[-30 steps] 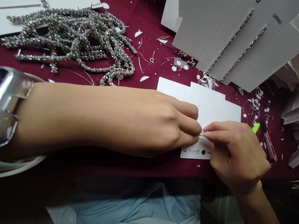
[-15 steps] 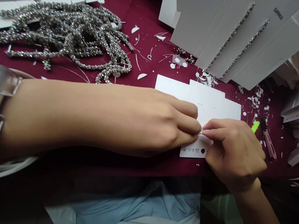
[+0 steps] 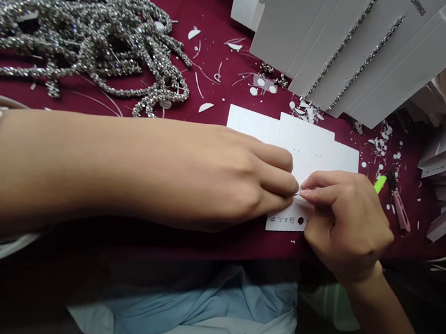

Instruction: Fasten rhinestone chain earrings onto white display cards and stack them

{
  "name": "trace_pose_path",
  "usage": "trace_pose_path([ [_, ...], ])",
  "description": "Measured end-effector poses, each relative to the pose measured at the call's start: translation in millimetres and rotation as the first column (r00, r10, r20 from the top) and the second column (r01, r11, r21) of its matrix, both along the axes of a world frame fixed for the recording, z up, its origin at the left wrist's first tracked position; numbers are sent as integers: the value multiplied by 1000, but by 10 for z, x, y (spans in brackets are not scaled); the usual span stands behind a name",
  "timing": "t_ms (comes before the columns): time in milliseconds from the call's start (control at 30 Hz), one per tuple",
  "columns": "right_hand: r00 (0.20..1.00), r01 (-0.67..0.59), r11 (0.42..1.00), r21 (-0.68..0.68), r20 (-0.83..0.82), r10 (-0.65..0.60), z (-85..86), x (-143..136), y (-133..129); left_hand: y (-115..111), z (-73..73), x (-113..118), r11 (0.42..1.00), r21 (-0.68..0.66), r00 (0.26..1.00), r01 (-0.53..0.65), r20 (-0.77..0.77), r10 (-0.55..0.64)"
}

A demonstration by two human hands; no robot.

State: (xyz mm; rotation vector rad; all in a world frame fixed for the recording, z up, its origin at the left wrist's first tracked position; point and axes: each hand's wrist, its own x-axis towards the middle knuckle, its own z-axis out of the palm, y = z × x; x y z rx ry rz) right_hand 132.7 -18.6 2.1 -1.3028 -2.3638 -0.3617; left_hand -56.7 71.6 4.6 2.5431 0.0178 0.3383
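Observation:
A white card (image 3: pixel 315 140) with small punched holes and printed marks lies on the dark red cloth. My left hand (image 3: pixel 245 180) rests across its left part, fingers bent and pressed together, and whatever they hold is hidden. From the right, my right hand (image 3: pixel 350 220) pinches with thumb and forefinger at a thin dark piece (image 3: pixel 298 194) that spans the small gap between both hands' fingertips. Too little of that piece shows to tell what it is.
A heap of sparkling silver chains (image 3: pixel 96 37) lies at upper left. A large white card with two chains (image 3: pixel 305 31) stands behind the flat card. A pink cutter (image 3: pixel 401 211) and a green marker (image 3: pixel 380 183) lie right. White scraps (image 3: pixel 309 111) are scattered about.
The whole view has shifted slightly, so the things appear a little higher and further left. Both hands keep nearly the same pose at the card.

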Motion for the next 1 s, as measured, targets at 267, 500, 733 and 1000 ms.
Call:
trace_pose_path([
  [267, 998, 59, 998, -30, -30, -60, 4, -8, -9, 14, -56, -49, 999, -54, 999, -4, 41, 6],
  [500, 998, 29, 999, 46, 49, -31, 4, -32, -15, 9, -31, -43, 1000, 19, 991, -10, 136, 7],
  [733, 989, -19, 985, 169, 151, -6, 5, -34, -21, -19, -11, -9, 994, 104, 999, 20, 34, -23],
  [1000, 988, -5, 988, 157, 153, -19, 0, -22, -21, -26, 14, -1, 999, 47, 1000, 1, -20, 0],
])
